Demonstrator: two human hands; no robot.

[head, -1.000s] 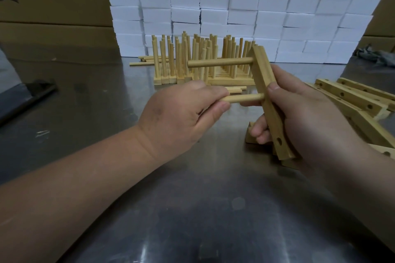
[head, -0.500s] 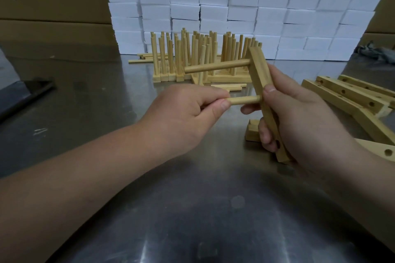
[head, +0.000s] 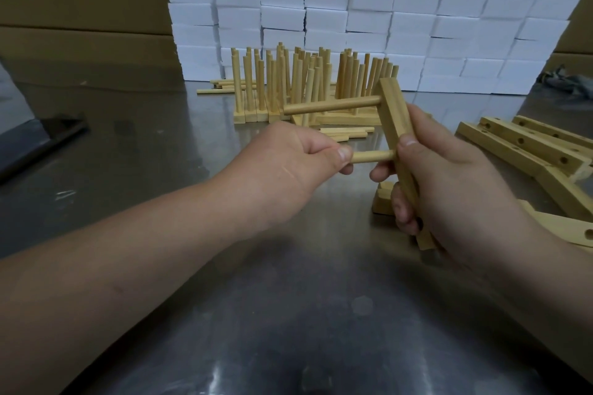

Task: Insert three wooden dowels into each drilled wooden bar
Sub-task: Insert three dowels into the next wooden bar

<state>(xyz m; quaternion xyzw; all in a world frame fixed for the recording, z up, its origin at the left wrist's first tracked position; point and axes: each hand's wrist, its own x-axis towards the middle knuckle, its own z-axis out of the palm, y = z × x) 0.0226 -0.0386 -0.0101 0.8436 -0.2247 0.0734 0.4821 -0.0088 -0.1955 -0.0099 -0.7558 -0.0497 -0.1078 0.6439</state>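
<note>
- Two smooth, round dowels of pale wood jut leftward from one bar held above the table's point(head: 288, 314) middle. The upper dowel point(head: 330, 106) is untouched, and the left hand point(head: 288, 163) pinches the lower dowel point(head: 372, 156) between thumb and curled fingers.
- Square-section bar point(head: 396, 115), light wood, tilted near upright; the right hand point(head: 449, 189) grips it, thumb pressed on its front face, fingers curled behind.
- Drilled bars point(head: 526, 147) with round holes lie at the brushed-metal table's right edge.

Your view is dim, with overhead light glaring off the grey steel desk point(head: 321, 330). The edges bow and soften slightly.
</note>
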